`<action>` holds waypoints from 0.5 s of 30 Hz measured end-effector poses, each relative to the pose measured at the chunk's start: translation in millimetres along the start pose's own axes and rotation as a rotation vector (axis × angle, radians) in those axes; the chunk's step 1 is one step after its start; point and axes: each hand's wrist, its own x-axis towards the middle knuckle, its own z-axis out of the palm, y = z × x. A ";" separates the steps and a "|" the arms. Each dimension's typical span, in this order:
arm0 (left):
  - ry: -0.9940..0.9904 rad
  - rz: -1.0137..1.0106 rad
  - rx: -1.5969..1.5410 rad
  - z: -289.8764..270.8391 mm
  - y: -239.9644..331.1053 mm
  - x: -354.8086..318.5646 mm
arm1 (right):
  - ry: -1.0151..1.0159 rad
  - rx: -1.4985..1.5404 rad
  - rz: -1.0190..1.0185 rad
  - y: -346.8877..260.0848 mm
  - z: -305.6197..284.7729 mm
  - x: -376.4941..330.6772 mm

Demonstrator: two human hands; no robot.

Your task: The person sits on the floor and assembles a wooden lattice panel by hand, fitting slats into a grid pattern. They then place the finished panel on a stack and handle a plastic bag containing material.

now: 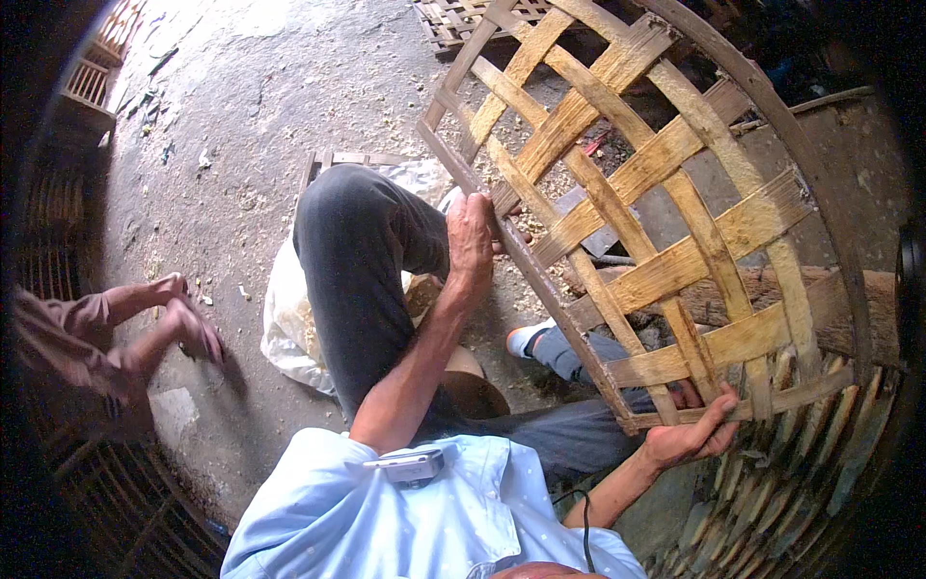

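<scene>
Between the two hands, tilted up over the knees: woven bamboo panel (637,212), long frame edge slanting upper-left to lower-right, left hand (472,236) fingers wrapped mid-edge, right hand (693,431) fingers curled around the bottom corner.

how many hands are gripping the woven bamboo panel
2: the left hand grips the woven bamboo panel on its left edge; the right hand holds its bottom edge.
</scene>
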 end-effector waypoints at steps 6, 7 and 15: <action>0.071 -0.123 0.068 -15.0 -10.2 14.5 | -0.033 -0.019 -0.135 10.4 -9.0 7.9; 0.063 -0.124 0.093 -22.7 -17.4 22.7 | -0.037 -0.027 -0.169 10.2 -9.1 8.9; -0.038 0.072 0.035 -31.9 -31.5 40.6 | -0.005 0.017 -0.148 0.2 3.8 7.5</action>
